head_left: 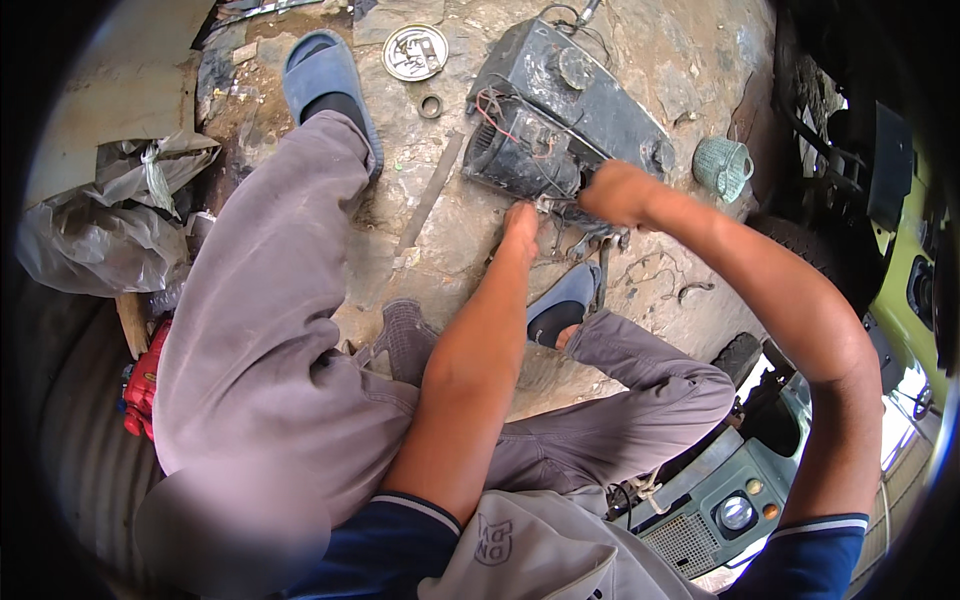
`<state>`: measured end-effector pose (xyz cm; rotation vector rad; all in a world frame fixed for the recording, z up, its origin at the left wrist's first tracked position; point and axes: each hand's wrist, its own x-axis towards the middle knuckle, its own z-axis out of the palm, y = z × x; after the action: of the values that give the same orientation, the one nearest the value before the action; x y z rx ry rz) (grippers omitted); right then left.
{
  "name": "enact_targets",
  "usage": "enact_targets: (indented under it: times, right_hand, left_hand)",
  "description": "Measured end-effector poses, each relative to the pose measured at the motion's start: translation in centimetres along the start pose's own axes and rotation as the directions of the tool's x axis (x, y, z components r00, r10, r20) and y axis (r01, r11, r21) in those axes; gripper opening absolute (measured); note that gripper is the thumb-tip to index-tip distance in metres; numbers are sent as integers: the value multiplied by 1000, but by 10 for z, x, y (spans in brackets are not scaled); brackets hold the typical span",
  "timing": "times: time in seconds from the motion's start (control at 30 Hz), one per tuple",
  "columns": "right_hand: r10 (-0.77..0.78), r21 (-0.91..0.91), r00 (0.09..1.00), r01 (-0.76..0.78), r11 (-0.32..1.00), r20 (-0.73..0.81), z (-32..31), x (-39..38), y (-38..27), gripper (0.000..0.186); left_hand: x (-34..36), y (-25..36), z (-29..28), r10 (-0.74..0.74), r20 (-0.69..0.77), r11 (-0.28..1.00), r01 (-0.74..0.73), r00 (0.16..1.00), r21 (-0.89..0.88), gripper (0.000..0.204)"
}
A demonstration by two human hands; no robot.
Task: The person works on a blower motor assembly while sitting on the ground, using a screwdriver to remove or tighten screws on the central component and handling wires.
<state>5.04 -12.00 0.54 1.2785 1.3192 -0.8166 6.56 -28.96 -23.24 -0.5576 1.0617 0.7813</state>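
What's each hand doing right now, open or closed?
Left hand: at the edge of the black machine; grip cannot be told.
Right hand: curled closed; whatever it may hold is hidden.

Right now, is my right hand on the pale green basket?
No, your right hand is at the near side of the black machine, while the pale green basket sits apart, farther right.

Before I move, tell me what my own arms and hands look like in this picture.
Your left sleeve and right sleeve are short and dark navy, each with pale trim near the hem. Your left hand and right hand are ungloved.
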Motion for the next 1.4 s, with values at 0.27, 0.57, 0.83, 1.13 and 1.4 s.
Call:
enact_targets:
  times: [0.27, 0.57, 0.83, 1.13, 1.4]
  right_hand:
    - [84, 820, 903, -420, 390, 422, 25, 2, 61, 23]
    - [-140, -38, 980, 135, 990, -143, 38, -3, 43, 33]
    - [-279, -555, 951, 159, 817, -137, 65, -22, 44, 35]
    - [-6, 819, 870, -462, 342, 493, 41, 1, 62, 24]
    - [24, 54, 1000, -23, 998, -15, 31, 5, 39, 34]
  left_hand:
    - [-30, 12, 17, -52, -92, 999, 51, 994, -9, 31]
    - [-27, 6, 14, -1, -110, 1000, -2, 994, -26, 30]
    - [-26, 7, 13, -44, -93, 999, 42, 995, -26, 30]
    - [-24, 6, 11, 17, -68, 995, -23, 998, -95, 30]
    - [-24, 3, 16, 36, -95, 997, -43, 995, -72, 30]
